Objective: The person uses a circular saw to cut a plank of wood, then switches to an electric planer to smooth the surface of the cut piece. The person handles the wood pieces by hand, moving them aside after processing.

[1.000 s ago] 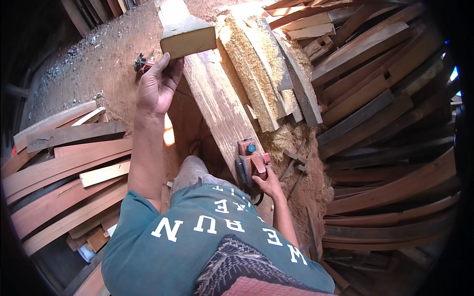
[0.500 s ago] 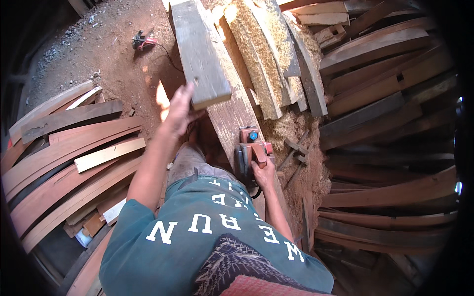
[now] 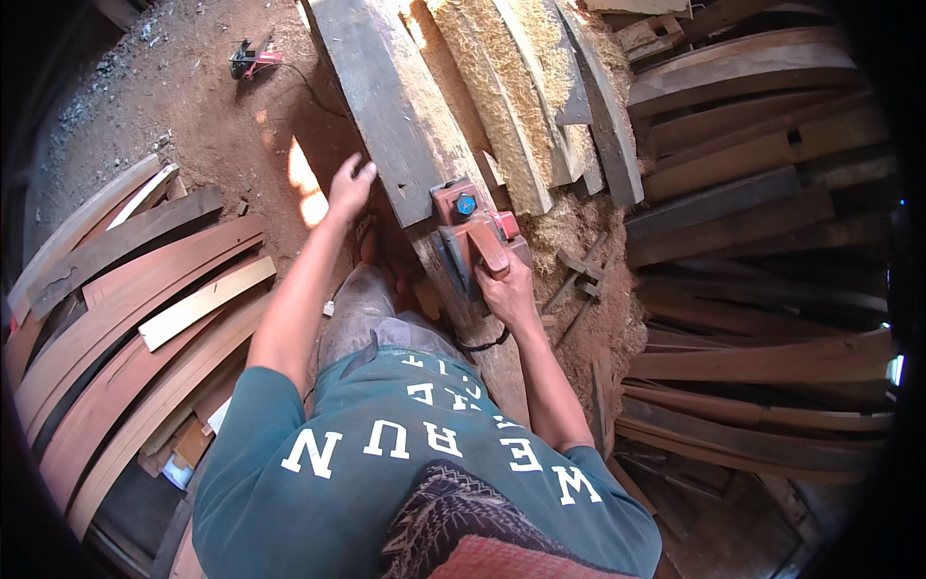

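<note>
My left hand (image 3: 349,189) rests with spread fingers on the near left edge of a long grey plank (image 3: 378,96) that lies across the bench. My right hand (image 3: 505,289) grips the handle of a red electric planer (image 3: 473,232), which sits just at the plank's near end on a reddish board (image 3: 492,357). A black cord loops below the planer. Pale shavings cover the boards to the right of the plank.
Curved wooden slats (image 3: 135,309) are stacked on the left, and dark curved boards (image 3: 762,193) pile up on the right. A small red tool (image 3: 249,60) with a cord lies on the dirt floor at the top left. Wood scraps (image 3: 579,265) sit beside the planer.
My left hand has laid the plank flat on the bench and now rests at its edge. My right hand has lifted the planer up to the plank's near end.
</note>
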`<state>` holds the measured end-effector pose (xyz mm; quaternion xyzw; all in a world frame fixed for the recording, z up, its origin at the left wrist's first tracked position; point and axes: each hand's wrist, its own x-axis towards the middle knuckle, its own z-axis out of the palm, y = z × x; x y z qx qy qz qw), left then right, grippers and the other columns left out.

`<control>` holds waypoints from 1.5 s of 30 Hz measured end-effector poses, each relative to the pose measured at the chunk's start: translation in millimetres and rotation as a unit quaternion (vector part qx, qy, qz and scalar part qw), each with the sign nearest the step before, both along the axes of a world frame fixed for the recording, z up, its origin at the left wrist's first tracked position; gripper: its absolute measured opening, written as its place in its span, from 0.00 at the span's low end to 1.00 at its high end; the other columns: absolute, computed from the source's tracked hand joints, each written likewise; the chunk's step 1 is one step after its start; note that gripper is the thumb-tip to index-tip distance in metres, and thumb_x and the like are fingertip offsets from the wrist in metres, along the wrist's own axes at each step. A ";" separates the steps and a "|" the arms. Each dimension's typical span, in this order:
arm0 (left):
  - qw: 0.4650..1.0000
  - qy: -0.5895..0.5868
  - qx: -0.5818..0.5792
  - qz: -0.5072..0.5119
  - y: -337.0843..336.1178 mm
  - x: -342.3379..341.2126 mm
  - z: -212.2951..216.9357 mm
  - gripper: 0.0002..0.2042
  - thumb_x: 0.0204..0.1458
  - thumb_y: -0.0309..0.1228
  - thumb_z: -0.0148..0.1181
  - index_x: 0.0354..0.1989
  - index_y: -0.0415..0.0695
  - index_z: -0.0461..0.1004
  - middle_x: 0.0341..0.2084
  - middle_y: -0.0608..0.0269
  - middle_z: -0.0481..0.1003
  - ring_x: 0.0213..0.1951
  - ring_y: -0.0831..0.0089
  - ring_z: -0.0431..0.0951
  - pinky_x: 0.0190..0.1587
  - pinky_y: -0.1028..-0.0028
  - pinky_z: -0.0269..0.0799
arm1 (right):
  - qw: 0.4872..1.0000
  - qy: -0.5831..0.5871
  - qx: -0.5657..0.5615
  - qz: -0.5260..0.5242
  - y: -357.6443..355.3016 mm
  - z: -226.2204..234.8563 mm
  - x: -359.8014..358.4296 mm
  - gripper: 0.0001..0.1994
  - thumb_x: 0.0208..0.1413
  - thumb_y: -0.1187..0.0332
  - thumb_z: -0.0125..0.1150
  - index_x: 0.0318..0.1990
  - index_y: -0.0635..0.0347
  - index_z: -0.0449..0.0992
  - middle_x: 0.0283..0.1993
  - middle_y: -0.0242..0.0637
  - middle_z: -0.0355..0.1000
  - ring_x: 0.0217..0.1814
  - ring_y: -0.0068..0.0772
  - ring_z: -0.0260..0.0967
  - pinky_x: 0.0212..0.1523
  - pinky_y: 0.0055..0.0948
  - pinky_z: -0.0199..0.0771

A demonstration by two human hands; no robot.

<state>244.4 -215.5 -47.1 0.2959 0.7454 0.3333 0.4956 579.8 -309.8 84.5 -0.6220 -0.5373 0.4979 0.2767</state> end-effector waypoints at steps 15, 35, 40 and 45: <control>0.988 0.056 0.100 -0.107 125.5 -87.8 1.7 0.34 0.66 0.36 0.62 0.78 0.41 0.59 0.67 0.45 0.75 0.69 0.60 0.74 0.72 0.64 0.64 | 0.992 -0.084 0.002 0.096 192.4 17.3 -127.5 0.14 0.52 0.69 0.64 0.45 0.68 0.80 0.43 0.64 0.80 0.52 0.67 0.79 0.52 0.51 0.80; 0.992 0.037 0.025 -0.116 140.0 -97.9 69.4 0.38 0.62 0.33 0.65 0.78 0.38 0.56 0.72 0.33 0.64 0.71 0.39 0.67 0.72 0.55 0.66 | 0.969 -0.139 0.098 0.180 594.3 32.4 -428.2 0.15 0.64 0.59 0.60 0.45 0.61 0.85 0.39 0.56 0.83 0.45 0.54 0.85 0.47 0.47 0.82; 0.993 0.021 0.042 -0.111 142.0 -101.9 74.4 0.38 0.62 0.33 0.65 0.78 0.35 0.56 0.73 0.31 0.62 0.72 0.38 0.66 0.72 0.56 0.66 | 0.955 -0.171 0.154 0.185 670.9 14.8 -491.7 0.16 0.66 0.56 0.57 0.44 0.55 0.86 0.21 0.44 0.78 0.17 0.36 0.76 0.22 0.38 0.80; 0.994 0.014 0.034 -0.102 142.8 -100.6 75.0 0.37 0.61 0.31 0.66 0.78 0.37 0.57 0.71 0.30 0.64 0.72 0.40 0.66 0.72 0.56 0.66 | 0.953 -0.133 0.095 0.253 700.5 4.6 -505.8 0.16 0.66 0.56 0.56 0.45 0.55 0.85 0.26 0.46 0.79 0.24 0.42 0.78 0.27 0.39 0.80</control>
